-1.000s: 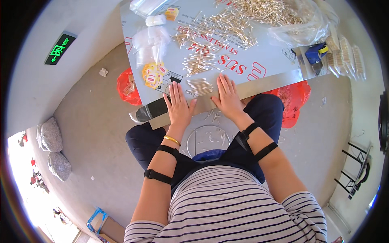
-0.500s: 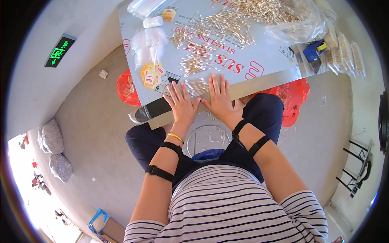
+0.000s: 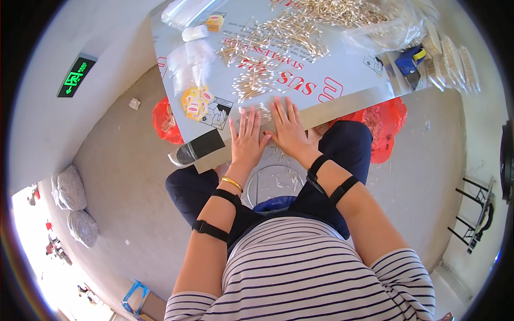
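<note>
Left hand: my left hand (image 3: 247, 140) lies flat, fingers spread, clamped on nothing; it presses a small bunch of cotton swabs (image 3: 256, 111) at the table's near edge (image 3: 342, 106).
Right hand: my right hand (image 3: 289, 128) is flat and open just beside it, fingers reaching the same swabs.
Open room: bare sheet to the right; swab piles (image 3: 278, 37) farther back.
Hidden: swabs under my palms; far table cut off.
</note>
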`<state>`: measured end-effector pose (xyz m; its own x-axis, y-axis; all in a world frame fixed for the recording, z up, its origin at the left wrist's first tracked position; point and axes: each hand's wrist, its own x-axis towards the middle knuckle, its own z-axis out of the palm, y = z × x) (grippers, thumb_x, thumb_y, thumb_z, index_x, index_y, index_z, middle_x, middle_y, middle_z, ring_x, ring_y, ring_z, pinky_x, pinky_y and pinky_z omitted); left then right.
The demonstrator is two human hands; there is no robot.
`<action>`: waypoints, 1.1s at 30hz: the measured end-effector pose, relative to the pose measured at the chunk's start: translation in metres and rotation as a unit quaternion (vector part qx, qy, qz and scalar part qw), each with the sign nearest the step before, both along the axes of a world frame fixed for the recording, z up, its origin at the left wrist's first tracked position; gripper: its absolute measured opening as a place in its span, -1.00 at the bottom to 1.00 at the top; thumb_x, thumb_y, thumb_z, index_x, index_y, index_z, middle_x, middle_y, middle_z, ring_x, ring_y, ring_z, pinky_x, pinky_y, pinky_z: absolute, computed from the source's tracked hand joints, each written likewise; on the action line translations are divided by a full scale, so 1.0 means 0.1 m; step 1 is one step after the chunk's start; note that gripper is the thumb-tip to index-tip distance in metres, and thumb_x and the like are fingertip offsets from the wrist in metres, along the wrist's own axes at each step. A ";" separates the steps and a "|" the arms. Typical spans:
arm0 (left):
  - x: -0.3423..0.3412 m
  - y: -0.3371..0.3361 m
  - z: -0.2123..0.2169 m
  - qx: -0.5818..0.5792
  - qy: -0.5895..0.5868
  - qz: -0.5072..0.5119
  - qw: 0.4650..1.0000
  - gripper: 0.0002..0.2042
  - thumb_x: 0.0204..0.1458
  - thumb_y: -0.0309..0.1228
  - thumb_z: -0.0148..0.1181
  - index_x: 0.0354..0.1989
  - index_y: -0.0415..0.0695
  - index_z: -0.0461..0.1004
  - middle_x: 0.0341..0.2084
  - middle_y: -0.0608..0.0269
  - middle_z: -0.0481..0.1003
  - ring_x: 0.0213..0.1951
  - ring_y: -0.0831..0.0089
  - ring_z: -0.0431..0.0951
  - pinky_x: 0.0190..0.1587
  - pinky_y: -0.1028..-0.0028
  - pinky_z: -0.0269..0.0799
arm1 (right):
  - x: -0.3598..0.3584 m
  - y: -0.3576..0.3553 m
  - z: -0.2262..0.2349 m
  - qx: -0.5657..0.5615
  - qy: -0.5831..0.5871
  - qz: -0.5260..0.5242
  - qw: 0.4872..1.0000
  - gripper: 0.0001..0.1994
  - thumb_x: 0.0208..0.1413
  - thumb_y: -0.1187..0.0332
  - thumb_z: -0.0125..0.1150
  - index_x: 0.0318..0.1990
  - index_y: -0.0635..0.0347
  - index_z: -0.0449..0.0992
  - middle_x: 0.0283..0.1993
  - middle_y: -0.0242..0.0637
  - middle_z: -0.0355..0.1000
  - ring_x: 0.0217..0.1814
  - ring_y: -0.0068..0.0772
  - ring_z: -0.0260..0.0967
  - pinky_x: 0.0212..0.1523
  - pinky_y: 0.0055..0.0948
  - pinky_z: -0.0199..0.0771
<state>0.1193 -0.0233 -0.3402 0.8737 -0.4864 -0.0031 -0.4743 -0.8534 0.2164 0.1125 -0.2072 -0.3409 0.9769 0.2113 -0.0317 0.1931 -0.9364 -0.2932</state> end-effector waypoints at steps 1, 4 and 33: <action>0.02 -0.01 0.00 -0.001 0.019 0.000 1.000 -0.20 0.34 0.13 -0.10 0.58 -0.18 -0.02 0.60 0.15 -0.09 0.62 0.18 -0.21 0.55 -0.18 -0.40 | -0.01 -0.01 0.00 0.006 -0.020 -0.002 1.000 -0.06 0.22 -0.08 0.24 0.56 0.34 -0.02 0.69 -0.03 -0.25 0.72 0.26 -0.42 0.64 0.13 -0.30; 0.08 -0.04 0.00 0.007 0.011 0.001 1.000 -0.20 0.33 0.13 -0.11 0.58 -0.19 -0.03 0.60 0.11 -0.10 0.62 0.20 -0.20 0.55 -0.17 -0.41 | -0.02 -0.01 0.01 0.007 -0.019 -0.001 1.000 -0.05 0.20 -0.06 0.25 0.57 0.32 -0.03 0.69 -0.05 -0.25 0.72 0.23 -0.42 0.64 0.11 -0.30; 0.22 0.15 0.14 0.024 -0.015 -0.006 1.000 -0.22 0.31 0.09 0.00 0.58 -0.08 0.00 0.60 0.10 -0.09 0.61 0.15 -0.19 0.55 -0.19 -0.43 | -0.02 -0.06 0.06 0.067 -0.015 -0.013 0.998 -0.03 0.22 -0.05 0.26 0.57 0.35 -0.10 0.68 0.00 -0.20 0.73 0.13 -0.36 0.65 0.02 -0.29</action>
<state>0.1416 -0.0083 -0.3261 0.8679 -0.4967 0.0006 -0.4903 -0.8565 0.1613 0.1109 -0.2135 -0.3347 0.9820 0.1873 0.0241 0.1806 -0.8939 -0.4102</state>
